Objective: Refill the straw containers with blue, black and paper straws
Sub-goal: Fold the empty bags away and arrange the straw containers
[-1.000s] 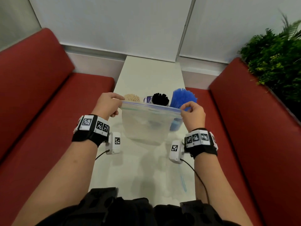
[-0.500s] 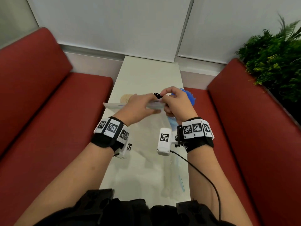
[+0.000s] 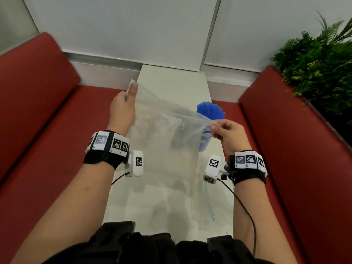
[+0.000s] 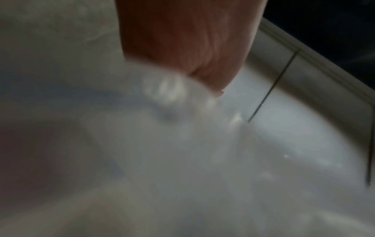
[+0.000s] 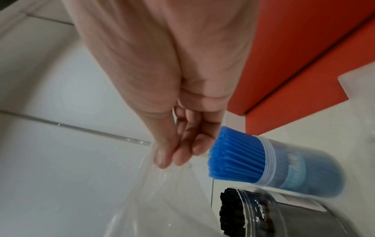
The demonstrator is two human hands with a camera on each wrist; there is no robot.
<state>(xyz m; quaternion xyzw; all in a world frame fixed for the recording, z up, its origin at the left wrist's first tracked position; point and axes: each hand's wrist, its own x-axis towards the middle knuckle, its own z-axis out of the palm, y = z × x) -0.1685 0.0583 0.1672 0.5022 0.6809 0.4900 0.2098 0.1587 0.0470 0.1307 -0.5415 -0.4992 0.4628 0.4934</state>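
Bag: my left hand [image 3: 122, 109] pinches one corner of the empty clear bag [image 3: 165, 141] mid-frame; my right hand [image 3: 227, 135] pinches another.
Blue straws [image 3: 210, 111]: packed in their jar, centre right.
Black straws [image 5: 233, 210]: jar looks full.
Paper straws: hidden behind the bag.
Left: one loose straw [image 3: 211, 210] on the table [image 3: 171, 79], lower centre; refill looks nearly done.
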